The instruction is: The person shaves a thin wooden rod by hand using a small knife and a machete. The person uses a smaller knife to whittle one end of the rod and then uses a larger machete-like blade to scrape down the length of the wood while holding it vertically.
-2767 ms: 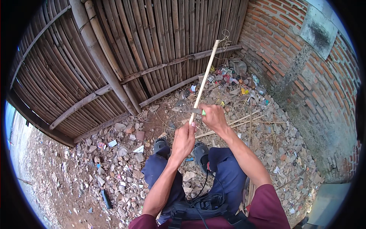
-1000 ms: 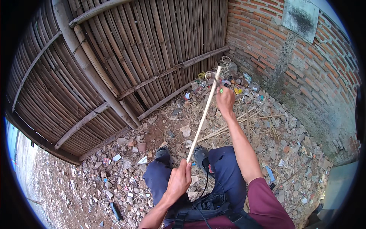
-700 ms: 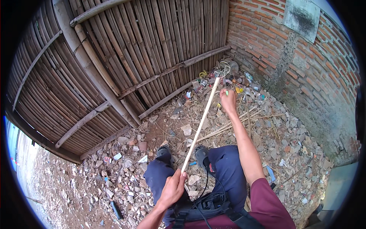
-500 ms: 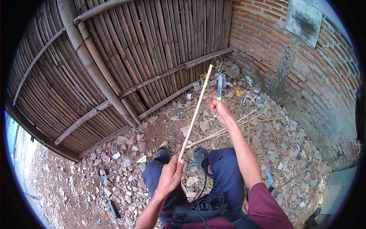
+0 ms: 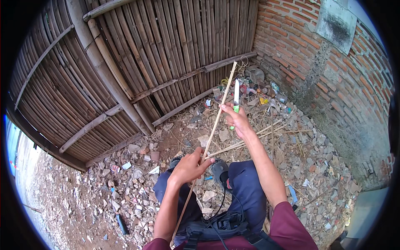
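A long, thin, pale bamboo strip slants up and away from me between my legs. My left hand is closed around it near my knees, and a narrower tail of the strip runs down below that hand toward my waist. Farther out, my right hand grips a knife with a green handle, its blade pointing up and away. The thumb and index finger of this hand meet the strip's edge, with the blade just right of the strip. The palm hides part of the handle.
Several cut strips lie on the stony ground beyond my right knee. Litter is heaped in the far corner, where a bamboo slat wall meets a brick wall. A dark blue object lies at lower left.
My left hand has shifted up along the strip, so a tail now shows below it. The right hand has turned slightly, bringing the knife closer to the strip.
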### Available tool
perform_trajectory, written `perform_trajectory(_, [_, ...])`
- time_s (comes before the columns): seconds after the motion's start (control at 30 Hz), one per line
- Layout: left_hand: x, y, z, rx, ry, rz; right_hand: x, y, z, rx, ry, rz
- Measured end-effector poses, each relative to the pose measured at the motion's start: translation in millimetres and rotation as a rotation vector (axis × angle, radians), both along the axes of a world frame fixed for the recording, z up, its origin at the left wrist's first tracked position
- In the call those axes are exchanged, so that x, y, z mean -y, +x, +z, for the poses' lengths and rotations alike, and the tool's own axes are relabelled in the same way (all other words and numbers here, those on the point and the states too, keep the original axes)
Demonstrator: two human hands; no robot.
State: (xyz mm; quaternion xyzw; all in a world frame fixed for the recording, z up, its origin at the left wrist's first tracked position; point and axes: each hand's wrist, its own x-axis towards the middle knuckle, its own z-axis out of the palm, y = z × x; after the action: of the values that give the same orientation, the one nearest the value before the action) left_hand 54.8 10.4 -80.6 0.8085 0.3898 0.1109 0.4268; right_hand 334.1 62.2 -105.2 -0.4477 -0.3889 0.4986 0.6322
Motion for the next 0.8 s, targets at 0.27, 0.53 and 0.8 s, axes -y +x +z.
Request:
perform_trajectory(0.27, [-7.2,8.1,-30.4,0.214,0.11,0.163,-1.3,-4.0,-2.3,0.125,-0.043,-0.06])
perform_trajectory(0.53, [-39.9,34.7,-31.8,0.362,0.166,0.326,-6.3,-23.1,-13.5,0.87,0.181,-0.17])
perform_trajectory(0.8, [-35.0,43.3,-55.1,0.437,0.028,0.322,-3.5,-32.7,-30.7,1.316,0.329,-0.225])
